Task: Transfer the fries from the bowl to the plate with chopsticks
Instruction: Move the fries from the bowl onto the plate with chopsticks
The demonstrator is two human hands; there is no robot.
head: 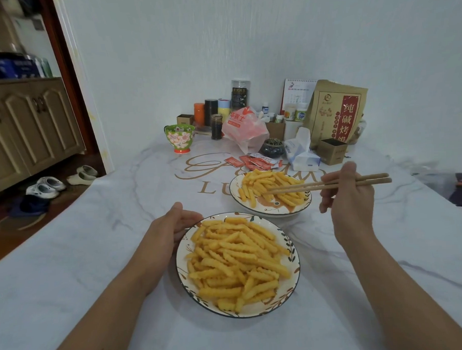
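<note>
Chopsticks [304, 187] tips hidden among fries [272, 183]

The worktop [94, 233] carries large gold lettering printed on its marbled surface: a script word, too ornate and too covered to read, and below it capitals starting "LU", cut off by the far dish of fries [271, 190]. Behind that dish, the brown paper bag [335, 112] bears a red panel with the white characters 纯碱烤馍. Left of the bag, the pink plastic bag [245, 129] shows 华莱士 in red. Print on the calendar, jars, sachets and tissue pack is too small to read.
</note>
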